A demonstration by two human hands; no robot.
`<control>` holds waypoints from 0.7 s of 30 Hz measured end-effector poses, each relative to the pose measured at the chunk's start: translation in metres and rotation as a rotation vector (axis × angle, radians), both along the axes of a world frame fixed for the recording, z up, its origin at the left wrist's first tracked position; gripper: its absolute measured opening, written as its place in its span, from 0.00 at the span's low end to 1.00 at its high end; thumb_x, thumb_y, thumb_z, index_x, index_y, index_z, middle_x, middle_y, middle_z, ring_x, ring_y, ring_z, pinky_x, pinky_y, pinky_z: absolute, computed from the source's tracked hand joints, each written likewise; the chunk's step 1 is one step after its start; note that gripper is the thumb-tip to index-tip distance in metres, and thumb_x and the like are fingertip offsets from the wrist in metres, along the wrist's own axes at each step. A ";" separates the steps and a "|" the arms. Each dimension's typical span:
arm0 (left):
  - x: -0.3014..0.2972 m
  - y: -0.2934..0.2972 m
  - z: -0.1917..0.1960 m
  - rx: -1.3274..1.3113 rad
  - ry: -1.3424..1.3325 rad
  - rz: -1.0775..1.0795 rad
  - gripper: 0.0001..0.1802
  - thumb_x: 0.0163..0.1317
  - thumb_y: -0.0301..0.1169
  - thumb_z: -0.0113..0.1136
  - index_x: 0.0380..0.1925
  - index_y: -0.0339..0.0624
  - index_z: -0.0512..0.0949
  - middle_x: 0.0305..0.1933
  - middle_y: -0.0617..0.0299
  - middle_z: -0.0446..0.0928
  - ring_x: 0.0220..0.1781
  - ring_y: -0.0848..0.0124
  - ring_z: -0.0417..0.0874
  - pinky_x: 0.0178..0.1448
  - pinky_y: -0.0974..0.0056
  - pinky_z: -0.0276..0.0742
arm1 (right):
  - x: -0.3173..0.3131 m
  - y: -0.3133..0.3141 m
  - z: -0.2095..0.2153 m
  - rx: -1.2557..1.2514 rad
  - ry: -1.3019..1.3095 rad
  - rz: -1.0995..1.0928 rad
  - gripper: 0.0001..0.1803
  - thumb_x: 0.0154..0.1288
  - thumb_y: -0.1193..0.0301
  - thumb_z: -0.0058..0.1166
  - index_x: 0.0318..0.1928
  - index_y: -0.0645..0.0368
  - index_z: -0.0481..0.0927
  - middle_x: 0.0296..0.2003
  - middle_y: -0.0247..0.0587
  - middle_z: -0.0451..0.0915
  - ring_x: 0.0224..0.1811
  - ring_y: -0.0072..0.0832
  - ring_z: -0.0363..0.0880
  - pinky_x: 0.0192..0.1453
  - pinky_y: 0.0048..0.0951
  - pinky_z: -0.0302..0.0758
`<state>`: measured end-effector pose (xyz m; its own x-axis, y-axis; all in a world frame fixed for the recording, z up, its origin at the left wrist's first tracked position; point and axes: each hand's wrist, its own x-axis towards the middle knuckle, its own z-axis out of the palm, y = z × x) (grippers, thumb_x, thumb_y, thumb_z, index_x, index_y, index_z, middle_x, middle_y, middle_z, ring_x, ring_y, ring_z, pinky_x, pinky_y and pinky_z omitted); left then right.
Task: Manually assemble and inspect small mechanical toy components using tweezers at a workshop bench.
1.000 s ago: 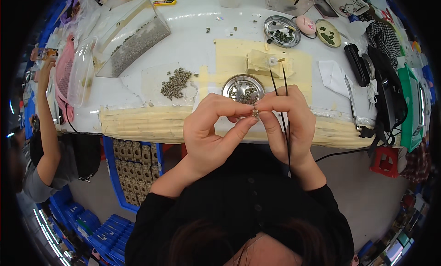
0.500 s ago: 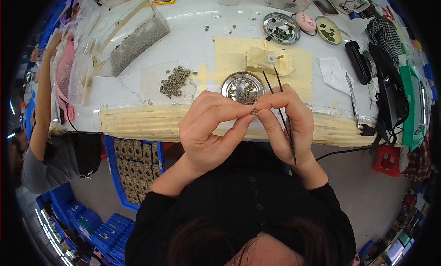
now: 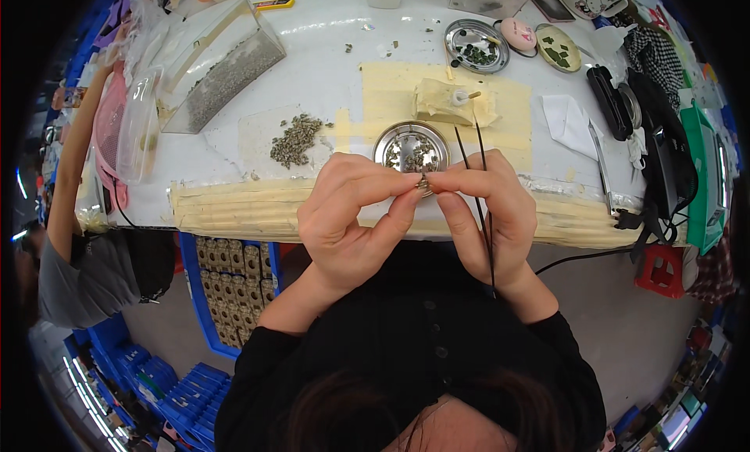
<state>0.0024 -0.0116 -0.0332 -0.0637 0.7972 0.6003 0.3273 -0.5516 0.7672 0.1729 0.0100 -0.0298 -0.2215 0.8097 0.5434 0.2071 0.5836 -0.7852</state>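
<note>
Above the table's near edge, my left hand (image 3: pixel 350 221) is closed, thumb and forefinger pinching a small metallic piece (image 3: pixel 423 184) whose exact kind I cannot make out. My right hand (image 3: pixel 500 217) has its thumb and forefinger at the piece's other side, apart from each other. Black tweezers (image 3: pixel 491 264) are held in that same hand, tips pointing away from me. Just beyond my fingertips stands a round steel dish (image 3: pixel 378 143) with small pieces in it. A pile of small grey-green pieces (image 3: pixel 294 141) lies left of the dish on a clear sheet.
A taped yellowish block (image 3: pixel 437 100) with a short stick stands behind the dish. At the back left is a clear bin (image 3: pixel 226 77) of grey grains. Further right lie trays of green bits (image 3: pixel 476 55) and a white cloth (image 3: pixel 568 128). Another person's arm (image 3: pixel 74 163) reaches in at left.
The pinched piece has shifted slightly left and away from me and shows more between my fingers. My right thumb and forefinger have parted, and the tweezers have swung more upright.
</note>
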 end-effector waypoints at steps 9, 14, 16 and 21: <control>0.000 0.000 0.000 0.062 0.052 0.010 0.14 0.46 0.16 0.72 0.35 0.39 0.85 0.32 0.62 0.82 0.32 0.67 0.79 0.37 0.66 0.72 | -0.001 -0.003 -0.001 -0.248 0.119 0.125 0.09 0.59 0.80 0.62 0.41 0.61 0.83 0.27 0.38 0.78 0.28 0.31 0.72 0.34 0.26 0.68; 0.001 -0.001 -0.001 0.062 0.088 0.032 0.14 0.45 0.17 0.73 0.35 0.39 0.85 0.31 0.62 0.81 0.32 0.67 0.78 0.36 0.66 0.72 | 0.002 -0.003 -0.001 -0.276 0.127 0.097 0.08 0.60 0.80 0.61 0.41 0.61 0.83 0.29 0.39 0.78 0.30 0.31 0.73 0.36 0.27 0.69; 0.002 0.002 -0.001 0.062 0.099 0.042 0.14 0.45 0.17 0.72 0.34 0.39 0.85 0.31 0.61 0.81 0.32 0.67 0.78 0.36 0.66 0.72 | 0.004 0.001 -0.001 -0.138 0.068 0.017 0.08 0.61 0.80 0.60 0.41 0.62 0.83 0.29 0.40 0.78 0.30 0.31 0.73 0.36 0.27 0.69; 0.004 0.018 -0.001 0.011 0.092 0.042 0.11 0.46 0.17 0.71 0.32 0.38 0.84 0.30 0.61 0.81 0.31 0.68 0.78 0.35 0.67 0.71 | 0.019 0.030 0.009 0.203 -0.194 -0.363 0.10 0.58 0.80 0.62 0.41 0.59 0.83 0.27 0.36 0.76 0.31 0.33 0.72 0.36 0.29 0.69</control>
